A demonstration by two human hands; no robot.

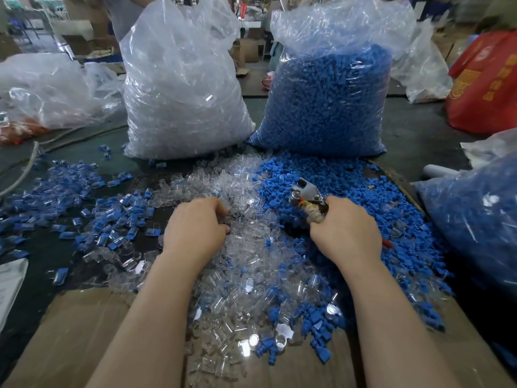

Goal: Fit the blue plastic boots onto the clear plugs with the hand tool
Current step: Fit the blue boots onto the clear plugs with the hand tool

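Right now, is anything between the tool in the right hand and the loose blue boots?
Nothing visible. The right hand grips the hand tool, whose head hangs directly over the loose blue boots.

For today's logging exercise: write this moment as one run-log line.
left hand: fingers curled in loose clear plastic plugs | right hand: grips grey metal hand tool | loose blue plastic boots: piled right

Two bare forearms reach in from the bottom edge, one on each side. No sleeves, gloves, watch or rings show on them. The left hand [195, 229] and right hand [345, 231] are both seen from the back, knuckles up. The fingertips are mostly hidden, so the nails cannot be made out.
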